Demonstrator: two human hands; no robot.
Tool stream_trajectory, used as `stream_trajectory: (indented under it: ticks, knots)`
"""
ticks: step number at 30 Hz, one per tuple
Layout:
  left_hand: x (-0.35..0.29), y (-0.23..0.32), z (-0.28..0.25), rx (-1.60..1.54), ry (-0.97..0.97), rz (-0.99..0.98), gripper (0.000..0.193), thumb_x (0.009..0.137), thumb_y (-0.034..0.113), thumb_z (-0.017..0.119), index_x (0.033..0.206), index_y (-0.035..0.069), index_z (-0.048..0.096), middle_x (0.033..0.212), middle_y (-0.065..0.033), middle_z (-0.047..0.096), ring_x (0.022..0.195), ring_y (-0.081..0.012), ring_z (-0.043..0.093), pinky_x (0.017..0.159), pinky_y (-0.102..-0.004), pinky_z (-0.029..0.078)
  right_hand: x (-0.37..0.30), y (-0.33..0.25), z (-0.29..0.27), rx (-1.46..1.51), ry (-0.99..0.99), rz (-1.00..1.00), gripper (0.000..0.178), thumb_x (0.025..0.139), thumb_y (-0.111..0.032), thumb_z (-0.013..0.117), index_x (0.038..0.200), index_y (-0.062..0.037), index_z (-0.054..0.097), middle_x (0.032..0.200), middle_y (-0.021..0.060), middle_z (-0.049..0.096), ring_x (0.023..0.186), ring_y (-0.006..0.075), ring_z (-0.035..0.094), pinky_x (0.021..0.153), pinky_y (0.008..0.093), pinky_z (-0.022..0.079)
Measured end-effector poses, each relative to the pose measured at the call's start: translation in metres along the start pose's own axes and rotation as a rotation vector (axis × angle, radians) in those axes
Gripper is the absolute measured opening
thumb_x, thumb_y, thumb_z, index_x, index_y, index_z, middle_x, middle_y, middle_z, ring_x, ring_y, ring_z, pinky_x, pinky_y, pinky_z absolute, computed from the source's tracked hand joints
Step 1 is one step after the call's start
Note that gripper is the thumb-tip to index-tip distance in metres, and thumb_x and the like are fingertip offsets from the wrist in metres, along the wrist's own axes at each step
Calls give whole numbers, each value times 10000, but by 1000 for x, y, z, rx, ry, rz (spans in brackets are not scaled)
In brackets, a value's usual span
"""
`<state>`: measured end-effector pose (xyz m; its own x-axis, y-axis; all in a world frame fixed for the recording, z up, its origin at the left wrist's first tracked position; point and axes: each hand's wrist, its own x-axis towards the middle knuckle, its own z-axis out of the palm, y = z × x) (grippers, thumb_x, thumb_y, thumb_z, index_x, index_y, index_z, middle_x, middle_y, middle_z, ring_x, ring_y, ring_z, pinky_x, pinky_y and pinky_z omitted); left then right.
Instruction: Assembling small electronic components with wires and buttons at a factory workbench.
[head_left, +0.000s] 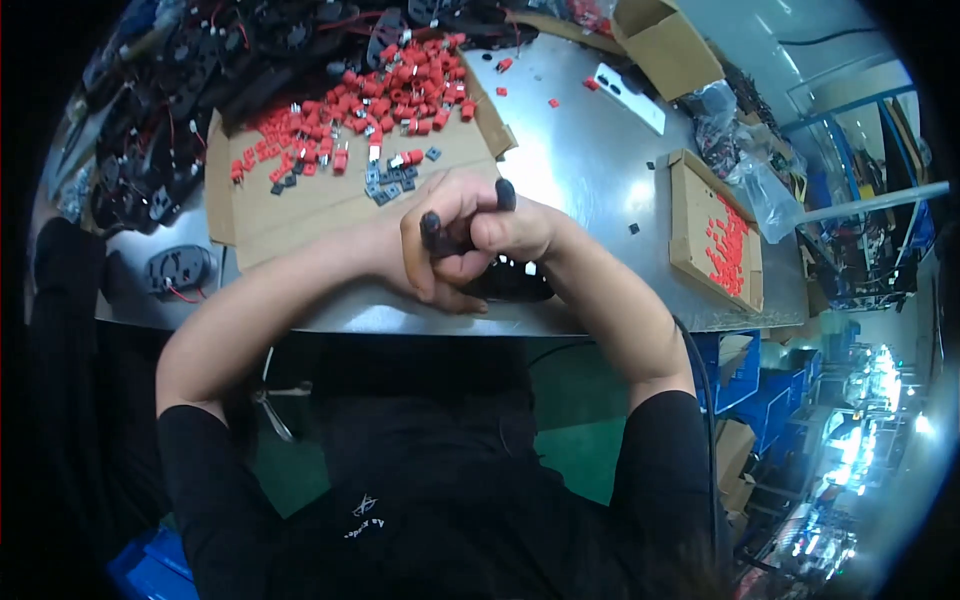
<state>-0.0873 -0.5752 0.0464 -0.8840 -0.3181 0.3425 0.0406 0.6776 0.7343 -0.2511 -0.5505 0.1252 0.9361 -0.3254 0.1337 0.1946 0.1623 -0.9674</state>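
My left hand (422, 245) and my right hand (512, 230) meet over the near edge of the table, their fingers curled together and overlapping. Dark coverings or stains show on some fingertips, and some fingers look orange-brown. What lies between the fingers is hidden. Just under my right hand sits a shiny black part (522, 282) with pale spots; whether I touch it cannot be told. Behind my hands, a cardboard tray (300, 215) holds a heap of red connector-like pieces (400, 95) and several small dark grey square pieces (390, 182).
Black plastic parts with wires (270, 40) pile up at the far left. A black oval part (178, 268) lies at the left. On the right stand a cardboard box of small red pieces (728, 245) and a white strip (630, 98). An opened carton (668, 45) is behind.
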Motion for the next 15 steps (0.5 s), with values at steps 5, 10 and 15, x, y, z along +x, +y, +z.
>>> stream_trajectory:
  ticks: [5, 10, 15]
  knots:
    - [-5, 7, 7, 291, 132, 75, 625, 704, 571, 838, 1169, 165, 741, 1257, -121, 629, 1241, -328, 518, 1100, -483, 369, -27, 2, 9, -451, 345, -118, 785, 854, -756, 546, 960, 16, 639, 758, 22, 558, 704, 143, 547, 643, 258, 413]
    - [3, 14, 15, 540, 251, 38, 548, 658, 517, 853, 794, 11, 692, 963, -129, 613, 1038, -325, 551, 959, -503, 414, -37, 17, 18, -284, 1068, -877, 781, 909, -785, 479, 1128, -35, 479, 772, 31, 442, 608, 121, 392, 555, 298, 340]
    - [4, 22, 10, 514, 273, -40, 507, 672, 444, 855, 760, -11, 650, 922, -123, 610, 983, -323, 570, 919, -454, 449, -41, 17, 47, -331, 985, -451, 746, 889, -763, 562, 1128, -65, 449, 799, 45, 448, 659, 124, 402, 624, 288, 349]
